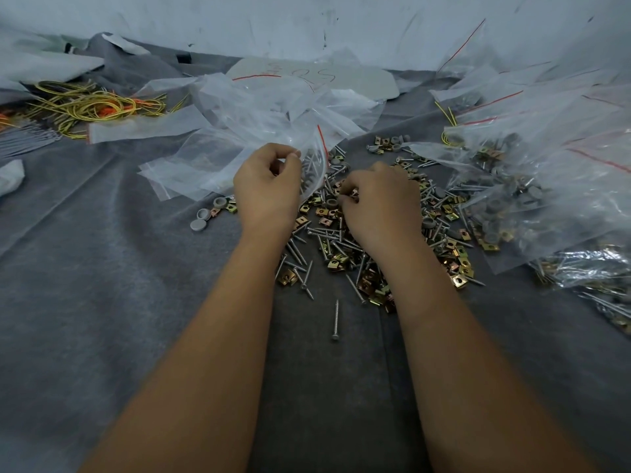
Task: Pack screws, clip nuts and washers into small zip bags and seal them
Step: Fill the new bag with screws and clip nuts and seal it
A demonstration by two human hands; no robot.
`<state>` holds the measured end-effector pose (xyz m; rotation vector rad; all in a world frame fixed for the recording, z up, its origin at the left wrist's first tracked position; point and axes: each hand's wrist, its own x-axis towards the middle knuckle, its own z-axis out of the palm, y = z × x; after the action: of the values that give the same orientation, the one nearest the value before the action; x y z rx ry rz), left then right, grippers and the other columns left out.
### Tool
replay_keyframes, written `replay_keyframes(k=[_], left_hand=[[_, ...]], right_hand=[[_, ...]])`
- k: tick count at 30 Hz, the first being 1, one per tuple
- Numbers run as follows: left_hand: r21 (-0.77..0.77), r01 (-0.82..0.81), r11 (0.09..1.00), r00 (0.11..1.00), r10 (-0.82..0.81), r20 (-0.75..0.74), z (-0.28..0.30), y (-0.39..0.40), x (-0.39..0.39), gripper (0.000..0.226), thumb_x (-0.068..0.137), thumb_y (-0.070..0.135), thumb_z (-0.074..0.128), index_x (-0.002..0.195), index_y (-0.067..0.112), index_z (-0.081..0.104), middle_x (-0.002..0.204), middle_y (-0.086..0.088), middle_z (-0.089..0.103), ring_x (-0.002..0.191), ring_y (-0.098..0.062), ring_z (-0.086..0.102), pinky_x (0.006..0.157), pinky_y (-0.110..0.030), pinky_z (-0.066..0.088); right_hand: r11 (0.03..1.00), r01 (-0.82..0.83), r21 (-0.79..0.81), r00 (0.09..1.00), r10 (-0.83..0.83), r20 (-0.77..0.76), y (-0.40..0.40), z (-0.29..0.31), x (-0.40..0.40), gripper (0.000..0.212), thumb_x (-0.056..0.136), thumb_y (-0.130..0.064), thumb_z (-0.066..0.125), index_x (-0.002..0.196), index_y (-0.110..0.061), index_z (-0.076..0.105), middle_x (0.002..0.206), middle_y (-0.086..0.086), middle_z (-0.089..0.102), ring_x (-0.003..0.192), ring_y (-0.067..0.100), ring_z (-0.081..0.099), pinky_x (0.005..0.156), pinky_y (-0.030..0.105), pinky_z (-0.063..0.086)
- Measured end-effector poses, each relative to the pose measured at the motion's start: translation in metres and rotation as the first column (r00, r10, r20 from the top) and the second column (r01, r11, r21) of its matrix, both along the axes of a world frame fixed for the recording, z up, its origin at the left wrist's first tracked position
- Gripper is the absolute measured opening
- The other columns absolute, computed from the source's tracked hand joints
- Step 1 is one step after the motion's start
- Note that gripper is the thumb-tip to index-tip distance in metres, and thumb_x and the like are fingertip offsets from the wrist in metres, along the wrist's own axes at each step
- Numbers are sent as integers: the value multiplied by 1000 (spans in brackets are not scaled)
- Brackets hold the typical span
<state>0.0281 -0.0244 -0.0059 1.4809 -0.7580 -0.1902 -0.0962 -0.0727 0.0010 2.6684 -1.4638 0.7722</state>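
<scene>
While left hand [266, 186] fingers pinch zip bag [307, 165], right hand [379, 203] fingers grasp clip nuts [348, 196]

We take this for a small hand-packing workshop: a grey felt cloth [102, 285] as work surface, loose screws and clip nuts [341, 247] heaped on it, empty zip bags [191, 165], filled bags [532, 186] piled right, bundled wires [88, 109] at left.

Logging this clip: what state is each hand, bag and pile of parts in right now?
left hand: pinches the zip bag's mouth
zip bag: unsealed, screws inside
right hand: fingers curled, picking in the loose pile
loose pile: spread on grey cloth
filled bags: heaped at right
lone screw: lying apart
</scene>
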Motion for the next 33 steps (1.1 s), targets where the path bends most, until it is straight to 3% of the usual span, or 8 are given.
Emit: replay_keyframes(k=[4,8,11,17,24,26,29,33], left_hand=[[17,6,1000,1000,-6,3,0,1,0,15,89,14,59,80,23,67,42,18,49,41,2,42,43,-8,30],[65,71,995,997,-73,30,0,2,-1,19,90,16,60,77,28,66,44,20,51,41,3,44,43,-10,32],[84,102,991,993,-107,53,-1,3,-1,22,89,17,61,74,33,66,45,18,51,42,2,42,44,-13,33],[69,119,991,992,-122,42,1,3,-2,19,89,16,61,75,27,67,44,19,51,43,2,44,44,-10,33],[-6,4,1000,1000,-4,-20,0,1,0,13,92,15,57,84,19,66,48,14,48,43,2,41,46,-12,31],[-42,-30,999,999,29,-44,2,2,0,14,92,14,56,84,20,66,55,12,48,44,1,40,47,-14,31],[-89,-77,993,995,70,-71,3,2,1,17,93,13,55,82,23,63,60,9,51,46,1,40,50,-15,33],[-95,-62,994,995,55,-81,3,2,1,19,93,12,55,80,24,62,61,8,51,47,1,40,51,-15,34]], right_hand=[[1000,-9,28,954,0,299,3,5,2,10,94,-24,59,91,-19,68,88,-2,64,83,18,59,73,33,48],[959,-157,235,706,-57,706,6,14,4,7,85,-16,64,80,-21,64,71,-10,62,63,2,58,56,18,45],[922,-294,254,607,-25,794,7,16,6,13,81,-12,69,76,-24,68,71,-10,66,63,-2,59,57,11,46],[926,-314,209,719,88,690,6,7,10,19,90,-18,65,107,-17,75,93,-14,65,79,-13,56,64,0,39],[925,-133,357,851,-78,520,-3,5,-2,35,97,-10,42,119,-23,66,108,-1,66,66,11,56,59,28,47],[924,-119,362,931,-24,365,-1,4,0,40,95,-13,42,129,-25,60,118,3,65,91,26,63,80,45,53],[957,-56,285,997,67,-29,1,2,3,44,95,-25,43,139,-28,52,138,6,54,127,30,45,107,49,33],[968,-21,251,999,32,-41,0,4,1,38,93,-31,51,129,-27,61,129,5,59,123,28,48,105,47,34]])
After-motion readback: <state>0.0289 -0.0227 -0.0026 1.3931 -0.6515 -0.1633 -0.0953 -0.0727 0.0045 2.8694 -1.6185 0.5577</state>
